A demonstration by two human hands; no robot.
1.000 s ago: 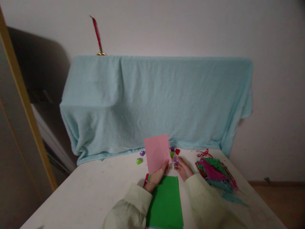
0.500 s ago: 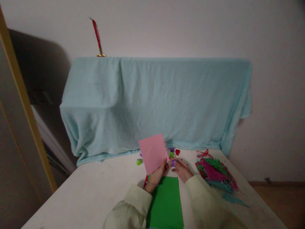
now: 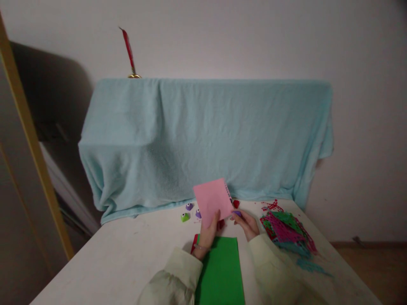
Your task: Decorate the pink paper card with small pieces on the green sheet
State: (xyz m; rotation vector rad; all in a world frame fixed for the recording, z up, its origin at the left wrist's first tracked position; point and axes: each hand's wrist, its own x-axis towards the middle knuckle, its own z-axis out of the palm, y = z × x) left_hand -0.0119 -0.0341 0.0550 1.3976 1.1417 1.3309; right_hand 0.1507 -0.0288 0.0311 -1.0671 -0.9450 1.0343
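My left hand [image 3: 209, 237] is closed on the lower edge of a pink paper sheet [image 3: 211, 197], thumb on top, holding it raised above the table. A row of small cut-out holes runs down the sheet's right edge. In my right hand [image 3: 248, 223] is a small purple craft punch [image 3: 237, 213], gripped between thumb and fingers at the sheet's lower right corner. Whether the paper sits in its slot I cannot tell. Beyond the sheet lie a green punch [image 3: 185, 217] and a purple punch [image 3: 189, 206]. A red punch [image 3: 236, 203] is behind my right hand.
Green sheets [image 3: 222, 271], with a red edge [image 3: 194, 243] showing, lie under my left wrist. To the right is a pile of perforated colored sheets [image 3: 286, 231] with blue scraps [image 3: 311, 266]. A light blue cloth [image 3: 206, 135] hangs along the table's back edge.
The pink sheet has shifted right, uncovering purple punches on its left. My right hand has turned the purple punch and brought it to the sheet's corner.
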